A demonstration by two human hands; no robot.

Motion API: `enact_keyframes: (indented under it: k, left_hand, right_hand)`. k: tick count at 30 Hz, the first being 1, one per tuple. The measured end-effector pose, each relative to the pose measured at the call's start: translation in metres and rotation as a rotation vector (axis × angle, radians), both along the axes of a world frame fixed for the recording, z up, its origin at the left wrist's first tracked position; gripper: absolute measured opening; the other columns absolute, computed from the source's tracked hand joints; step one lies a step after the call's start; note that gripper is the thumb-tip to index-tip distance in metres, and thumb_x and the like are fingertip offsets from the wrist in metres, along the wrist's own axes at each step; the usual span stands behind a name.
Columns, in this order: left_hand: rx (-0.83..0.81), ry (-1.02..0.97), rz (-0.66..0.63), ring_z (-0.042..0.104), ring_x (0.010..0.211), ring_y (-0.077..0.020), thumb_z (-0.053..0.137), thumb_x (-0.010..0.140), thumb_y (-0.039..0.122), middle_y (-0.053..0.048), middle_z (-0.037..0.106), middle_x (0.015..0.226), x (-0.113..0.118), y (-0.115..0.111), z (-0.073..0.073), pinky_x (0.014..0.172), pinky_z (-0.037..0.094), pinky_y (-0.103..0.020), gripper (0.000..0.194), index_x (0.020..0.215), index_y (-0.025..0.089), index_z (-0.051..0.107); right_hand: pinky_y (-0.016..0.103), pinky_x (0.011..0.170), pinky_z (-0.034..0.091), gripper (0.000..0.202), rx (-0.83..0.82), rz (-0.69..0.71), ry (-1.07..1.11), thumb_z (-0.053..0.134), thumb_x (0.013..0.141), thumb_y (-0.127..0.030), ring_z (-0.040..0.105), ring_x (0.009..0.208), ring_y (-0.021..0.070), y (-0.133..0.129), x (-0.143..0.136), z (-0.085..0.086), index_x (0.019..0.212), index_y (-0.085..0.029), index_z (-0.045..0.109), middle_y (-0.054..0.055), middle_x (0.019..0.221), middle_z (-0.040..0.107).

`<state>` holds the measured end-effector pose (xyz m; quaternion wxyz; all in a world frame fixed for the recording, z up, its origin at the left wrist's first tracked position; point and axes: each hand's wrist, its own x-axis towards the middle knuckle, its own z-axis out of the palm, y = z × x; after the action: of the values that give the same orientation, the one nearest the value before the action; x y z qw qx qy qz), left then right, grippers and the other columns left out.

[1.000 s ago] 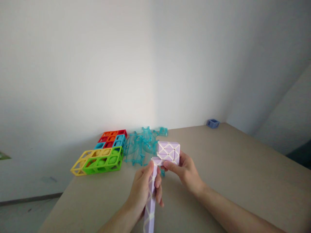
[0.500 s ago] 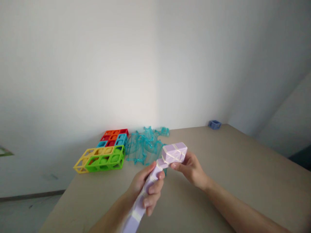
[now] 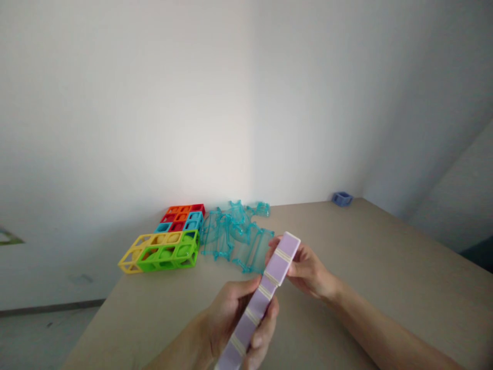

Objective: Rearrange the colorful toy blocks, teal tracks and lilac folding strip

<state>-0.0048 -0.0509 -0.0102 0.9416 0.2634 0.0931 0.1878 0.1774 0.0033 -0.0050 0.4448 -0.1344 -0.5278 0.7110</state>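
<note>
A long lilac snake puzzle (image 3: 252, 314), split into segments by cream lines, runs up from the bottom edge to the middle of the head view. My left hand (image 3: 231, 316) is closed around its lower length, thumb on one side and fingers on the other. The far end is wider, like a block set a little off the line of the rest. My right hand (image 3: 304, 267) grips that end from the right, with some fingers hidden behind it. Just beyond the puzzle's tip lie clear teal plastic pieces (image 3: 256, 249) on the table.
At the left of the table (image 3: 354, 277) are joined cube frames with balls inside, green (image 3: 185, 249), yellow (image 3: 142, 240), red and blue. More teal pieces (image 3: 231, 221) lie beside them along the wall. A small blue frame (image 3: 342, 199) sits at the far right.
The puzzle's far end has turned, from lying crosswise to running almost in line with the rest. My left hand has shifted slightly right and down; the right hand has changed its hold on the end.
</note>
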Motion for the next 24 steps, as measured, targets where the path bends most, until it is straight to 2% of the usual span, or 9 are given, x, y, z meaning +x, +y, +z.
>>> enact_keyframes:
  k: [2, 5, 7, 9, 12, 14, 18, 21, 24]
  left_hand:
    - [0.012, 0.028, 0.165, 0.058, 0.036, -0.017, 0.032, 0.092, 0.052, -0.001, 0.057, 0.053, 0.005, 0.002, -0.004, 0.036, 0.047, -0.027, 0.046, 0.089, 0.015, 0.059]
    - [0.031, 0.141, 0.488, 0.058, 0.039, -0.0149, 0.042, 0.09, 0.048, 0.001, 0.057, 0.057, 0.01, 0.005, -0.001, 0.042, 0.052, -0.029, 0.036, 0.089, 0.015, 0.057]
    - [0.072, 0.241, 0.69, 0.058, 0.041, -0.0141, 0.049, 0.089, 0.043, 0.001, 0.058, 0.059, 0.011, 0.006, 0.003, 0.044, 0.052, -0.029, 0.028, 0.086, 0.016, 0.055]
    - [0.14, 0.34, 0.806, 0.058, 0.043, -0.0146, 0.055, 0.086, 0.04, 0.001, 0.059, 0.061, 0.013, 0.005, 0.007, 0.046, 0.052, -0.03, 0.023, 0.084, 0.017, 0.053]
    - [0.257, 0.509, 0.858, 0.058, 0.047, -0.0151, 0.059, 0.082, 0.045, 0.001, 0.058, 0.063, 0.015, 0.004, 0.005, 0.048, 0.052, -0.031, 0.029, 0.08, 0.017, 0.054]
    - [0.355, 0.641, 0.846, 0.056, 0.047, -0.0143, 0.057, 0.081, 0.052, 0.0, 0.056, 0.063, 0.014, 0.006, 0.001, 0.046, 0.049, -0.029, 0.037, 0.078, 0.016, 0.056]
    - [0.596, 0.855, 0.853, 0.045, 0.045, -0.0102, 0.051, 0.083, 0.058, 0.004, 0.044, 0.056, 0.01, 0.01, -0.006, 0.044, 0.037, -0.023, 0.043, 0.07, 0.017, 0.053]
    - [0.713, 0.945, 0.868, 0.038, 0.046, -0.0096, 0.047, 0.085, 0.057, 0.005, 0.036, 0.053, 0.007, 0.009, -0.003, 0.045, 0.028, -0.022, 0.045, 0.066, 0.017, 0.05]
    - [0.812, 0.986, 0.916, 0.038, 0.053, -0.011, 0.046, 0.087, 0.054, 0.004, 0.038, 0.055, 0.006, 0.007, 0.003, 0.049, 0.027, -0.023, 0.043, 0.065, 0.017, 0.049]
  right_hand:
    - [0.027, 0.068, 0.046, 0.043, -0.034, -0.027, -0.034, 0.08, 0.071, -0.035, 0.061, 0.071, 0.0148, 0.0, -0.002, 0.0, 0.108, -0.019, 0.066, 0.004, 0.085, 0.07]
    - [0.028, 0.069, 0.046, 0.031, -0.094, -0.118, -0.05, 0.064, 0.085, -0.041, 0.061, 0.076, 0.0168, 0.004, -0.004, -0.003, 0.101, -0.015, 0.068, 0.008, 0.088, 0.069]
    - [0.03, 0.068, 0.047, 0.042, -0.156, -0.145, -0.012, 0.051, 0.09, -0.051, 0.062, 0.079, 0.0192, 0.006, -0.003, -0.004, 0.097, -0.014, 0.069, 0.011, 0.09, 0.069]
    - [0.031, 0.067, 0.048, 0.05, -0.202, -0.148, 0.019, 0.045, 0.09, -0.058, 0.061, 0.079, 0.0204, 0.006, -0.004, -0.003, 0.1, -0.015, 0.067, 0.011, 0.091, 0.068]
    - [0.029, 0.064, 0.048, 0.04, -0.177, -0.175, -0.045, 0.059, 0.085, -0.051, 0.06, 0.073, 0.0179, 0.001, -0.007, -0.002, 0.104, -0.016, 0.064, 0.007, 0.085, 0.066]
    - [0.026, 0.058, 0.046, 0.033, -0.155, -0.201, -0.125, 0.066, 0.082, -0.043, 0.058, 0.066, 0.015, -0.002, -0.011, -0.002, 0.099, -0.016, 0.063, 0.004, 0.079, 0.064]
    - [0.023, 0.05, 0.041, 0.031, -0.117, -0.221, -0.256, 0.07, 0.08, -0.042, 0.052, 0.055, 0.0108, -0.006, -0.017, -0.008, 0.088, -0.013, 0.061, 0.0, 0.067, 0.06]
    - [0.022, 0.05, 0.037, 0.034, -0.078, -0.229, -0.316, 0.072, 0.078, -0.041, 0.05, 0.055, 0.0096, -0.007, -0.016, -0.01, 0.09, -0.013, 0.059, -0.001, 0.067, 0.058]
    - [0.022, 0.051, 0.036, 0.037, -0.036, -0.249, -0.352, 0.073, 0.076, -0.042, 0.048, 0.057, 0.0095, -0.008, -0.013, -0.009, 0.093, -0.013, 0.057, -0.002, 0.068, 0.056]
